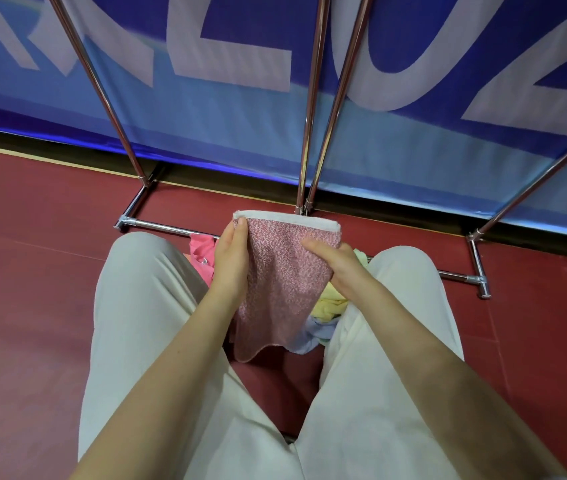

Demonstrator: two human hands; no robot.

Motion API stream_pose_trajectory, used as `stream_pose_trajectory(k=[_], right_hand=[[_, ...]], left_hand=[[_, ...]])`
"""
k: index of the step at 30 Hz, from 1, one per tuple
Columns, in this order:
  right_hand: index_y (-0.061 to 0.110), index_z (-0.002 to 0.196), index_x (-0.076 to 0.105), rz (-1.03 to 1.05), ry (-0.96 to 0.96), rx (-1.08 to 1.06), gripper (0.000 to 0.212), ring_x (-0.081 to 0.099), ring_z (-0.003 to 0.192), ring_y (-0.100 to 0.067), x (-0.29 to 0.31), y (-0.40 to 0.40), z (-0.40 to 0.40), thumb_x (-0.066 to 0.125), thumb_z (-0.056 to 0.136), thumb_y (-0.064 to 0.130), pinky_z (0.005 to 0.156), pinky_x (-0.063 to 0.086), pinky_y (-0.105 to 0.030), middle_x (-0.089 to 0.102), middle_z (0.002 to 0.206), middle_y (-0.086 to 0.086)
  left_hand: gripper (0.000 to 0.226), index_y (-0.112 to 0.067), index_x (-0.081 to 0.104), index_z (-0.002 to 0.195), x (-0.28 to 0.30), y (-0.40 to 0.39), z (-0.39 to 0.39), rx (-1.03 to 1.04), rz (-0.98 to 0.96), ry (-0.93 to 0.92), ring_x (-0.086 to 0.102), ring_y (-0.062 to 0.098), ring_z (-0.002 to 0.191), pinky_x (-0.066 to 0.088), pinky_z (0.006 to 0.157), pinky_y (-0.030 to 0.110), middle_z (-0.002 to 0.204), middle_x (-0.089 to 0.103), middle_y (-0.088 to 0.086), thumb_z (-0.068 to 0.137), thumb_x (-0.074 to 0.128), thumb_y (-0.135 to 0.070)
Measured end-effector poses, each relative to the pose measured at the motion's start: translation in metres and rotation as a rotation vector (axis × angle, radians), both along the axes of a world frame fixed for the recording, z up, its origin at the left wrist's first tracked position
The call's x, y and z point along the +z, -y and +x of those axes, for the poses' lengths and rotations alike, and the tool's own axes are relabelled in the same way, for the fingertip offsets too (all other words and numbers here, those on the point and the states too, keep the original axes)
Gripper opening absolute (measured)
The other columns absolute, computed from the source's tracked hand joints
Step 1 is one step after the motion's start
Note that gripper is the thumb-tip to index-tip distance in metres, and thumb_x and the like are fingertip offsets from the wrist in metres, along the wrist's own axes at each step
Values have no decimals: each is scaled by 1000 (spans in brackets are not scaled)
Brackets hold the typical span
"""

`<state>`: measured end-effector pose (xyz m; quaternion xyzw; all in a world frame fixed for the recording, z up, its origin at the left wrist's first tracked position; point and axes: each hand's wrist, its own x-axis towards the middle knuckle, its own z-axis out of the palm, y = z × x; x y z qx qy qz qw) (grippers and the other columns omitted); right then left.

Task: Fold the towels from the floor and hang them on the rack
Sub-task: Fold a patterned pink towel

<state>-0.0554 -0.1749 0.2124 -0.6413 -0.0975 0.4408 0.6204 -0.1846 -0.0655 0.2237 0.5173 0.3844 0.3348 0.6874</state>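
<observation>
Towel first: I see a pink speckled towel [285, 282] held up in the air between my knees, folded over so a white band runs along its top edge. My left hand [231, 263] grips the towel's left side, thumb in front near the top corner and fingers curled behind it. My right hand [335, 268] grasps the right side lower down, thumb lying across the front of the cloth, the other fingers hidden behind. The towel's bottom edge hangs loose and curls to a point.

Beneath the towel, on the red floor [32, 271], I make out a heap of other towels [327, 306], yellow and pale blue to the towel's right and a bright pink piece [202, 252] showing just left of it. Beyond the towel stands the chrome rack [313, 140], its base rail running along the floor behind the heap, its poles rising in front of a blue banner [240, 81] with large white letters. My legs in light trousers [143, 306] frame the towel on both sides.
</observation>
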Motion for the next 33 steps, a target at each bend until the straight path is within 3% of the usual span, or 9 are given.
stream_pose_trajectory(k=[3, 6, 10, 14, 17, 20, 25, 28, 33], right_hand=[[12, 105, 68, -46, 46, 112, 28, 70, 88, -19, -7, -2, -5, 75, 78, 7, 83, 55, -33, 74, 93, -2], [18, 104, 67, -84, 173, 56, 29, 68, 92, -17, -9, -4, -9, 78, 78, 14, 87, 53, -34, 71, 96, 2], [17, 100, 67, -230, 367, -39, 27, 67, 89, -18, -11, -9, -11, 77, 78, 29, 84, 54, -34, 69, 93, 1], [21, 113, 63, -282, 595, -155, 33, 61, 91, -13, -8, -14, -19, 69, 83, 34, 83, 47, -28, 67, 98, 7], [17, 118, 56, -350, 758, -267, 35, 62, 100, -24, -3, -17, -26, 63, 87, 30, 85, 45, -34, 68, 109, -3], [12, 117, 55, -365, 789, -294, 33, 62, 101, -33, -2, -23, -34, 61, 88, 26, 83, 44, -35, 68, 108, -9], [17, 126, 55, -241, 754, -219, 43, 61, 109, -27, -2, -31, -49, 60, 89, 38, 93, 47, -36, 67, 115, -6], [17, 117, 56, -187, 797, -215, 34, 63, 100, -27, -4, -31, -51, 59, 90, 38, 86, 50, -42, 69, 105, -4], [22, 91, 51, -198, 833, -299, 11, 61, 75, -27, -8, -27, -40, 56, 90, 32, 68, 51, -46, 62, 75, 5]], left_hand=[[26, -20, 60, 88, 1, -2, -1, 42, -35, 18, 59, -2, 75, 45, 72, 16, 84, 63, -7, 104, 40, -24], [29, -19, 54, 78, 5, 0, -4, 104, 47, -20, 49, -10, 54, 39, 56, 8, 71, 54, -9, 104, 40, -20], [30, -13, 48, 75, 4, 2, -4, 133, 147, -99, 35, -5, 50, 30, 50, 9, 65, 38, -6, 103, 42, -24], [31, -6, 49, 77, 2, 6, 1, 163, 234, -166, 31, 0, 54, 31, 52, 10, 65, 33, -1, 103, 42, -22], [31, -14, 53, 74, -6, 12, 8, 150, 241, -189, 36, -2, 53, 32, 54, 11, 61, 41, -8, 102, 44, -24], [31, -23, 56, 72, -12, 20, 17, 151, 213, -173, 39, -2, 56, 34, 57, 15, 56, 48, -15, 101, 44, -25], [29, -23, 63, 80, -16, 22, 25, 188, 92, -158, 48, 7, 64, 40, 68, 29, 62, 55, -12, 99, 43, -34], [31, -26, 61, 74, -13, 21, 27, 218, 66, -143, 47, 5, 60, 40, 67, 28, 57, 54, -15, 99, 44, -33], [31, -27, 57, 72, -12, 27, 31, 112, 186, -122, 44, 2, 61, 38, 65, 26, 58, 51, -15, 100, 44, -31]])
